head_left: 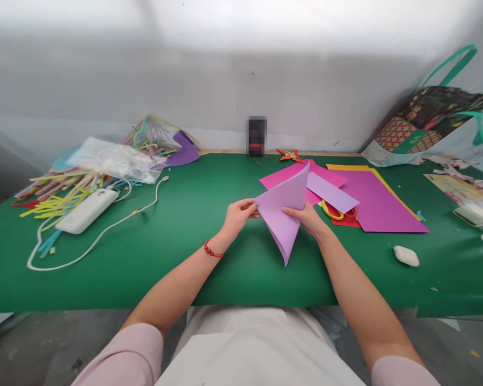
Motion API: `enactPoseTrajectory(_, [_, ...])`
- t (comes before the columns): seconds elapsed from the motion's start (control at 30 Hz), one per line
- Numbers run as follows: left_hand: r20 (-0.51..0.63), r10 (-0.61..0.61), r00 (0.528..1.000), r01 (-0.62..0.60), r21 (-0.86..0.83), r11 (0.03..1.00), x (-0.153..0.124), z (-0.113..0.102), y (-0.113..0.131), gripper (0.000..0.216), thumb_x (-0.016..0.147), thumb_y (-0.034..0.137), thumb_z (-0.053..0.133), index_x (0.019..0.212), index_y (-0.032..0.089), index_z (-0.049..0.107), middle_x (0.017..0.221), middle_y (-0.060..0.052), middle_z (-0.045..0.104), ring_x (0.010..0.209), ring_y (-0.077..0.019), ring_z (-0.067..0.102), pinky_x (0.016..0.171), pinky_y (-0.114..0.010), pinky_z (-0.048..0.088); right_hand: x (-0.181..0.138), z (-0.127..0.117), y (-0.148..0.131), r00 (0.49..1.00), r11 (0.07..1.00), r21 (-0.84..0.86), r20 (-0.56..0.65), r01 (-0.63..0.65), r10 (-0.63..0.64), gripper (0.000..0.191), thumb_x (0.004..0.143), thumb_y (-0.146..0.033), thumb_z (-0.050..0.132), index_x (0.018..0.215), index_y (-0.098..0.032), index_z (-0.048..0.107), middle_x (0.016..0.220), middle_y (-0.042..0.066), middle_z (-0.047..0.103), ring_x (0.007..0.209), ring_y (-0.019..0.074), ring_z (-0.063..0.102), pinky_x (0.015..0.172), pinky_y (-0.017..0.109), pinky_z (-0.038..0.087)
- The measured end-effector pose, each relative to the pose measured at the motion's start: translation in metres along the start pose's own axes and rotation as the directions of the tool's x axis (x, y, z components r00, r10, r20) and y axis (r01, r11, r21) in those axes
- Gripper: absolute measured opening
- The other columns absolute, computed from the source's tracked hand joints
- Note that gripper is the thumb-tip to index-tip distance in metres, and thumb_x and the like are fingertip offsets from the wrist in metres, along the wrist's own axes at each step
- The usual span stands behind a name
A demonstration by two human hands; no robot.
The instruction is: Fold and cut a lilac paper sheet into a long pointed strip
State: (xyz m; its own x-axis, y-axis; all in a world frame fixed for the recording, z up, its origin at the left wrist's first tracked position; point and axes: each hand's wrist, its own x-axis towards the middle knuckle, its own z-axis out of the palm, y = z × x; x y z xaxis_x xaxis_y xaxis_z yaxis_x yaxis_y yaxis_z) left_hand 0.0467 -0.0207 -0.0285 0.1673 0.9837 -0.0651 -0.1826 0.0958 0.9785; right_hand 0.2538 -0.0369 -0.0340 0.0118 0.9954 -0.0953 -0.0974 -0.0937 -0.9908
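Note:
A sheet of light purple paper (282, 206), bent into pointed flaps, is held up over the green table in front of me. My left hand (241, 212) pinches its left corner between thumb and fingers. On the other side, my right hand (308, 217) grips the paper's right edge, its thumb lying across the front face and its fingers partly hidden behind. Just right of the held sheet lies a light purple paper strip (332, 192), over scissors with yellow and red handles (333, 210). Pink paper (273, 176) lies behind the held sheet.
Purple sheets (386, 201) lie to the right, near a white earphone case (406, 255). A patterned bag (418, 128) leans at the back right. On the left are a white power bank (87, 210) with a cable and a heap of pipe cleaners (70, 190). An orange paper star (288, 155) sits behind.

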Motion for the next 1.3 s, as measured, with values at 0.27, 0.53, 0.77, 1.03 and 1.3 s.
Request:
enactPoseTrajectory(0.27, [0.012,0.013,1.0,-0.013,0.006,1.0,0.0,-0.001,0.0,0.026,0.067,0.032,0.075,0.085,0.014,0.071,0.075,-0.005,0.073,0.067,-0.0164,0.069,0.069,-0.032,0.059,0.0,0.001,0.0,1.0,1.0,-0.006,-0.016,0.004,-0.004,0.053,0.05,-0.037,0.084,0.097,-0.019,0.068,0.102,0.009,0.072,0.097,0.0291,0.066,0.086,0.043,0.051])
enactPoseTrajectory(0.53, [0.013,0.022,1.0,-0.022,0.005,1.0,0.0,0.0,0.001,0.026,0.065,0.032,0.076,0.083,0.014,0.071,0.073,-0.004,0.073,0.066,-0.0159,0.068,0.067,-0.031,0.059,0.0,0.001,0.0,1.0,1.0,-0.004,-0.013,0.014,-0.014,0.051,0.051,-0.036,0.084,0.096,-0.019,0.068,0.102,0.009,0.072,0.097,0.0289,0.066,0.085,0.042,0.051])
enactPoseTrajectory(0.77, [-0.011,0.066,0.998,-0.065,0.028,0.997,-0.001,0.001,0.0,0.025,0.067,0.032,0.073,0.083,0.014,0.071,0.072,-0.003,0.072,0.066,-0.0159,0.068,0.07,-0.033,0.059,-0.002,0.002,-0.001,1.0,1.0,0.002,0.002,0.003,-0.003,0.051,0.052,-0.038,0.083,0.097,-0.02,0.067,0.102,0.008,0.072,0.097,0.0284,0.065,0.084,0.04,0.051])
enactPoseTrajectory(1.03, [-0.092,0.089,0.992,-0.09,-0.007,0.996,0.007,-0.012,0.005,0.031,0.064,0.036,0.076,0.082,0.013,0.069,0.07,-0.004,0.071,0.065,-0.0163,0.068,0.071,-0.034,0.059,0.001,-0.007,-0.008,0.988,0.996,0.068,0.142,-0.065,0.055,0.041,0.061,-0.054,0.074,0.087,-0.022,0.069,0.073,0.002,0.068,0.063,0.0171,0.063,0.058,0.03,0.051])
enactPoseTrajectory(1.3, [-0.1,0.072,0.992,-0.077,-0.039,0.996,0.007,-0.013,0.009,0.031,0.059,0.035,0.078,0.08,0.013,0.069,0.068,-0.003,0.071,0.062,-0.0157,0.067,0.069,-0.034,0.059,-0.003,-0.011,-0.014,0.98,0.998,-0.005,0.191,-0.055,0.055,0.047,0.053,-0.056,0.08,0.081,-0.02,0.071,0.068,0.003,0.068,0.057,0.0147,0.061,0.054,0.029,0.05])
